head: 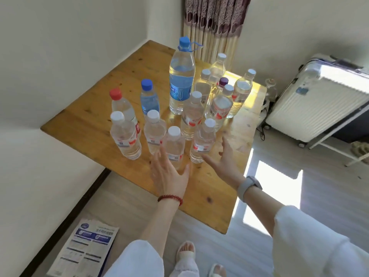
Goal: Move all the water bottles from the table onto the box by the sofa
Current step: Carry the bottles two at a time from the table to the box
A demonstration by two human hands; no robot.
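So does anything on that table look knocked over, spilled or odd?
Nothing stands out. Every bottle on the wooden table stands upright and capped, with no spill. Only the tall bottle differs: bigger, with a blue strap trailing from its cap.

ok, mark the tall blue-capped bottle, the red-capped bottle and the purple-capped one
tall blue-capped bottle (180,90): head view, on its blue label.
red-capped bottle (115,93): head view, on the red cap.
purple-capped bottle (223,81): head view, on the purple cap, behind the white-capped ones.
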